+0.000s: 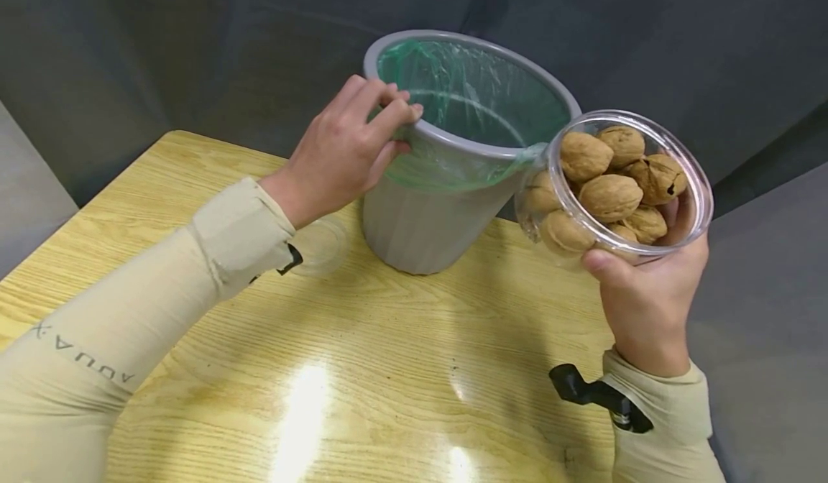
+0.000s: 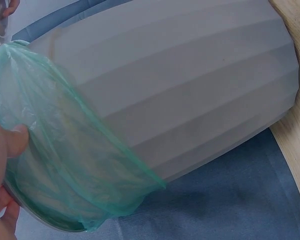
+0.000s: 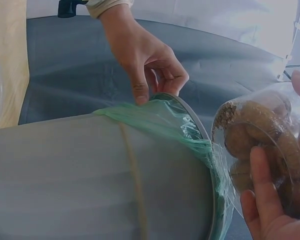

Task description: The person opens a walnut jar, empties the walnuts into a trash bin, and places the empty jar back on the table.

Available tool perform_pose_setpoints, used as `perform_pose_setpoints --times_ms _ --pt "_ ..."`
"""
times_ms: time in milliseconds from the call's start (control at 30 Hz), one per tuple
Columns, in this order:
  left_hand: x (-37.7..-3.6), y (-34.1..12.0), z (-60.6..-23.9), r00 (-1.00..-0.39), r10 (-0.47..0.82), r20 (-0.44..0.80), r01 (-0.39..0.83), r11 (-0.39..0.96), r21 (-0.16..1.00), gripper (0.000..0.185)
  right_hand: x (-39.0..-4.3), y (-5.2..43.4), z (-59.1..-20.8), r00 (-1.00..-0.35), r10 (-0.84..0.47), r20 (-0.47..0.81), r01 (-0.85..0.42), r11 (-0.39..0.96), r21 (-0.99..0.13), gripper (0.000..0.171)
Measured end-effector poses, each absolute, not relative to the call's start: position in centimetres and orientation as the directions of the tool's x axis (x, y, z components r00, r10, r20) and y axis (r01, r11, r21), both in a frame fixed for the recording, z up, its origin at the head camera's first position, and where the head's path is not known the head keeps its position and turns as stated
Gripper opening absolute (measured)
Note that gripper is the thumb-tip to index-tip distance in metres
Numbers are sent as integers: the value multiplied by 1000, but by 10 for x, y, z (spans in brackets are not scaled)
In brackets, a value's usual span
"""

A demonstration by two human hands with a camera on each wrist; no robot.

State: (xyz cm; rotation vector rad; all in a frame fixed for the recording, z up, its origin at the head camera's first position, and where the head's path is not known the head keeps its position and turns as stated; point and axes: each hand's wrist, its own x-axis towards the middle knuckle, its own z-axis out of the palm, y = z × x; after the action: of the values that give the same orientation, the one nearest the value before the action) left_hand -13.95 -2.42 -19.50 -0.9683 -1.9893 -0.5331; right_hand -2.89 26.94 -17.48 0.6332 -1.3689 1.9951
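A grey trash bin (image 1: 420, 231) stands on the table, with a thin green bag (image 2: 65, 130) lining it and folded over its rim. My left hand (image 1: 349, 141) grips the near left rim, fingers over the edge and thumb outside against the bag. In my right hand (image 1: 653, 310) is a clear plastic jar (image 1: 701, 210) without a lid, tilted close beside the bin's right rim. Several whole walnuts (image 1: 611, 197) fill the jar, one with a cracked shell. Brown crumbs (image 3: 224, 116) show at the jar's bottom in the right wrist view.
On the wood-grain table (image 1: 388, 368), a clear round lid (image 1: 321, 246) lies left of the bin, partly behind the left wrist. A dark cloth (image 1: 259, 52) hangs behind the table. Black camera straps (image 1: 601, 397) sit on the wrists.
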Motion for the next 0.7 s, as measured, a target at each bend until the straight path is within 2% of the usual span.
perform_pose_setpoints --times_ms 467,700 --pt "-140 -22 -194 -347 430 834 791 611 14 25 -30 271 -162 -675 264 689 -736 -304 -605 117" --pt "-139 -21 -194 -354 434 828 788 615 14 26 -31 274 -157 -666 294 686 -743 -345 -573 109"
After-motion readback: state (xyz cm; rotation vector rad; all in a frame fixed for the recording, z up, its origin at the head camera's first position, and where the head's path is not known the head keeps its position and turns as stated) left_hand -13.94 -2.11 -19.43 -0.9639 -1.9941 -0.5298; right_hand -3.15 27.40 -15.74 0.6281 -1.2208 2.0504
